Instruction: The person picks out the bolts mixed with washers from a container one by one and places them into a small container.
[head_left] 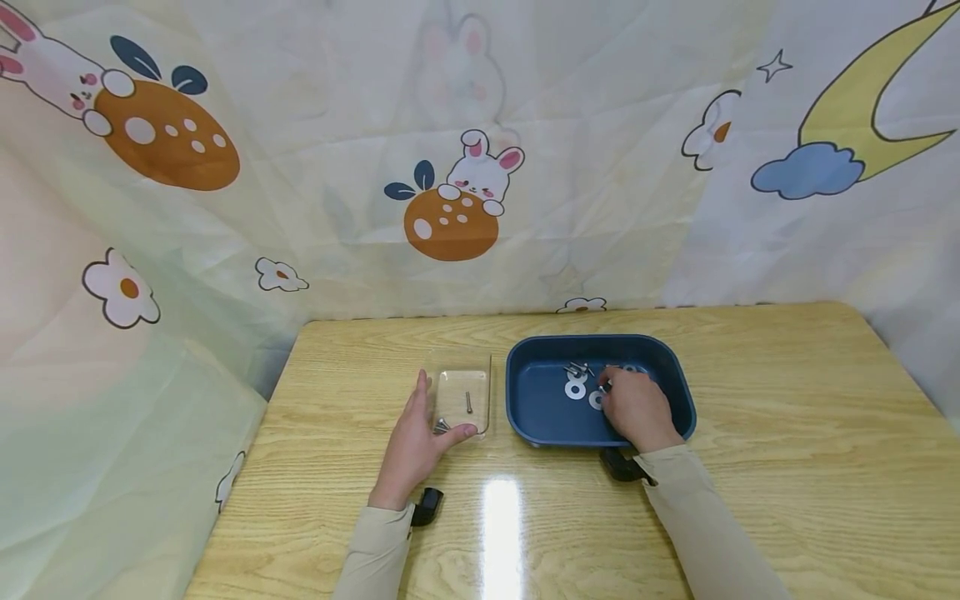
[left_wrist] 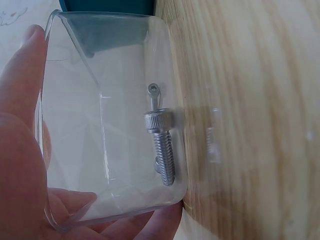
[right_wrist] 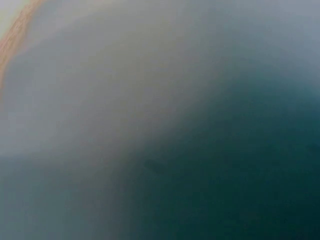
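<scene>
My left hand grips a small clear plastic box, with fingers along its left side and the thumb over the near rim. Inside it lie a thin screw and, close to the thumb, thicker metal bolts. The left wrist view shows a socket-head bolt through the clear wall. My right hand reaches into a blue tray, its fingers bent down among flat washers and small screws. Whether its fingertips pinch a piece, I cannot tell; the right wrist view is blurred.
Both containers stand side by side on a light wooden table, the tray on the right. A printed cloth hangs behind the table and along its left side. Each wrist carries a black camera mount.
</scene>
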